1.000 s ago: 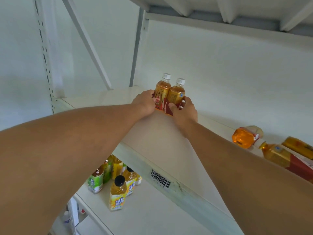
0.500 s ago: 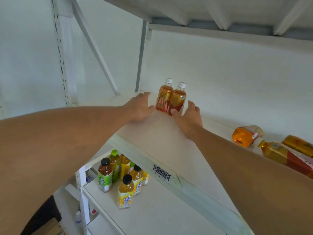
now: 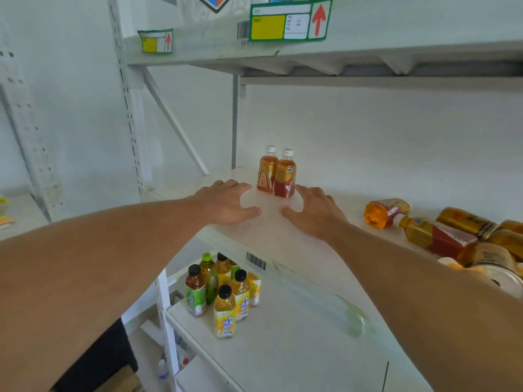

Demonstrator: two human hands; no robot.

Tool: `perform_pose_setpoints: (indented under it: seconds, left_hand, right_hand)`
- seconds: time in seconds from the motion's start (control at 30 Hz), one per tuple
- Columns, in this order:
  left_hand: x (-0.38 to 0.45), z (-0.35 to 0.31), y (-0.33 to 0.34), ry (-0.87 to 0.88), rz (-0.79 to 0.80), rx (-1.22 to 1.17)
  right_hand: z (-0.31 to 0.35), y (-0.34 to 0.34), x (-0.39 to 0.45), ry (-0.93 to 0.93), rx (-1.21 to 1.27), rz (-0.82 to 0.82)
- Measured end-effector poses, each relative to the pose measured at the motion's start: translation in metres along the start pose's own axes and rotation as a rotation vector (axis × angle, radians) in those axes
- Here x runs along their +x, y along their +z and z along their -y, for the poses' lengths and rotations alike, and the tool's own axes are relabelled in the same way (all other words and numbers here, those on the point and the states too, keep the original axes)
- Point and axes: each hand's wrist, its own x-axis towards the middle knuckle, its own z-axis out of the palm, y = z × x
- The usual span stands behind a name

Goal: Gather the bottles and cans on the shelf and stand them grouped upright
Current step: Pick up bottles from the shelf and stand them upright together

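Note:
Two amber tea bottles with white caps (image 3: 276, 174) stand upright side by side at the back left of the white shelf (image 3: 288, 239). My left hand (image 3: 226, 203) lies open just in front and left of them, not touching. My right hand (image 3: 314, 212) is open in front and right of them, also apart. Further right, several bottles lie on their sides: an orange bottle (image 3: 382, 212), a red-labelled tea bottle (image 3: 435, 234) and a golden bottle (image 3: 467, 222). A can (image 3: 498, 274) lies at the right edge, partly behind my right forearm.
Upright green-tea and juice bottles (image 3: 223, 292) are grouped on the lower shelf. A barcode sticker (image 3: 256, 261) marks the shelf's front edge. Overhead, the upper shelf carries a yellow label with a red arrow (image 3: 288, 22). A perforated upright post (image 3: 127, 94) stands at the left.
Both hands let go of the two upright bottles and drew back toward me, fingers spreading. The camera pulled back, bringing the upper shelf and more lying bottles into view.

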Motion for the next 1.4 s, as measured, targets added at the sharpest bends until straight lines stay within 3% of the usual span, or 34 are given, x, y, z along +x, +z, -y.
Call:
perform_pose_setpoints:
  seconds: [0.5,0.77,1.1,1.4]
  left_hand:
    - [-0.082,-0.076,0.004,0.257,-0.007,-0.179]
    - [-0.13,-0.147,-0.022,0.363,-0.009,-0.122]
    - [-0.172,-0.238,-0.046,0.344,0.042,-0.088]
    - [-0.196,-0.323,-0.03,0.268,0.09,-0.247]
  right_hand:
    - [-0.001,-0.064,-0.153,0.13,-0.243,-0.011]
    - [-0.033,-0.117,-0.226,0.162,-0.277,-0.074]
    - [-0.118,-0.191,-0.294,0.254,-0.133,-0.11]
    - [-0.195,-0.195,-0.341,0.282,-0.135,-0.162]
